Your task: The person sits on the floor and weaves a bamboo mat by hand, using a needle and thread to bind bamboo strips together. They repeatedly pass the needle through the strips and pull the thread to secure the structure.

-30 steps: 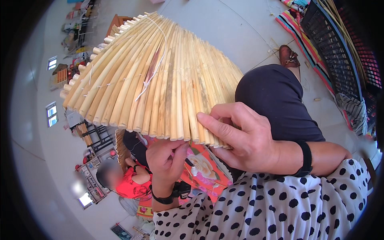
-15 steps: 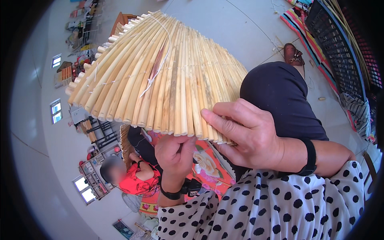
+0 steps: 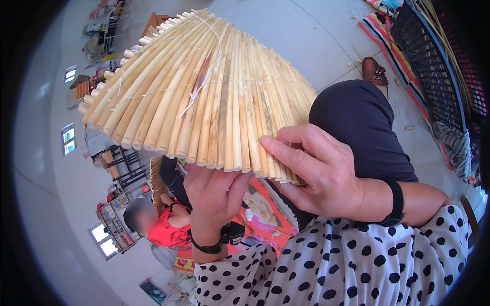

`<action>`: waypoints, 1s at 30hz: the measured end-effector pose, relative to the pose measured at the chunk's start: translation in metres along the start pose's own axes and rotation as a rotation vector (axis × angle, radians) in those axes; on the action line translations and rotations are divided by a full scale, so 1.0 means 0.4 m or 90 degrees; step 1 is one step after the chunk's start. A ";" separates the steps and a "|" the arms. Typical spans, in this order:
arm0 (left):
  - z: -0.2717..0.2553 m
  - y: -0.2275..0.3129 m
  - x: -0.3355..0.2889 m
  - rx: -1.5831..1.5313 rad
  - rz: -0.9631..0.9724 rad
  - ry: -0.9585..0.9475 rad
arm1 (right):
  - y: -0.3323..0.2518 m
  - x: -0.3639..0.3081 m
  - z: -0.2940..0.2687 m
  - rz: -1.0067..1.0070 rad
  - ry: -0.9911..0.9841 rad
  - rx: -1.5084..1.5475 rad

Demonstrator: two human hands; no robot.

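Observation:
A mat of pale, peeled reed sticks (image 3: pixel 204 102), tied side by side with white thread, is held up before me and bends in a curve. My right hand (image 3: pixel 316 163) grips its lower right edge, fingertips on the stick faces and thumb underneath. A white thread (image 3: pixel 218 43) hangs loose in an arc over the sticks and ends in a small knot and tail. Below the edge, my left hand (image 3: pixel 212 194) is curled with its fingertips behind the mat; what they hold, if anything, is hidden.
My bent knee (image 3: pixel 357 127) in dark trousers is beside the mat. A person in a red top (image 3: pixel 168 227) sits to the left, near another stick mat. At right stand a dark plastic basket (image 3: pixel 429 66) and a striped cloth (image 3: pixel 398 61). A red floral cloth (image 3: pixel 270 214) lies below.
My left hand has shifted left and up, its fingers reaching further behind the mat. The mat's left side has swung slightly left. My right hand keeps its grip, barely moved.

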State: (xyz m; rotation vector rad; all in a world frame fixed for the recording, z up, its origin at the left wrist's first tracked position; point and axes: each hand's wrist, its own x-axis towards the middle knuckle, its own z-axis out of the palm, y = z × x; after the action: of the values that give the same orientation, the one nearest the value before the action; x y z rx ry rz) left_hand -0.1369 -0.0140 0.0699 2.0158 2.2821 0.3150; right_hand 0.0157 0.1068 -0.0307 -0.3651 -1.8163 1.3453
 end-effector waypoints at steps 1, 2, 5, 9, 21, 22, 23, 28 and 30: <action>-0.003 0.000 0.004 0.013 0.014 0.005 | -0.001 0.002 -0.001 0.001 -0.002 -0.006; 0.000 -0.004 0.014 0.017 0.056 0.010 | -0.003 0.003 -0.003 0.002 -0.003 -0.013; 0.000 -0.019 0.049 0.040 0.141 -0.003 | -0.007 0.007 -0.007 -0.007 -0.009 -0.042; -0.026 -0.045 0.058 -0.002 0.137 -0.072 | -0.013 0.009 -0.003 -0.014 0.002 -0.083; 0.024 -0.066 0.063 -0.061 0.212 0.051 | -0.022 0.004 0.025 -0.022 0.012 -0.128; 0.021 -0.072 0.065 -0.036 0.236 0.046 | -0.023 0.004 0.027 -0.020 0.023 -0.130; 0.019 -0.077 0.064 -0.020 0.247 0.031 | -0.024 0.004 0.026 -0.014 0.022 -0.143; -0.006 -0.107 0.041 -0.057 0.291 -0.089 | -0.028 0.015 0.010 -0.008 0.031 -0.178; -0.003 -0.134 0.001 -0.067 0.272 -0.125 | -0.023 0.017 0.004 0.002 0.054 -0.205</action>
State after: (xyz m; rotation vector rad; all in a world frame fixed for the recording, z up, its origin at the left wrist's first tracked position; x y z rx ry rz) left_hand -0.1892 -0.0197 0.0601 2.3450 1.6763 0.2438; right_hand 0.0127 0.1066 -0.0195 -0.5856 -1.9618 1.0207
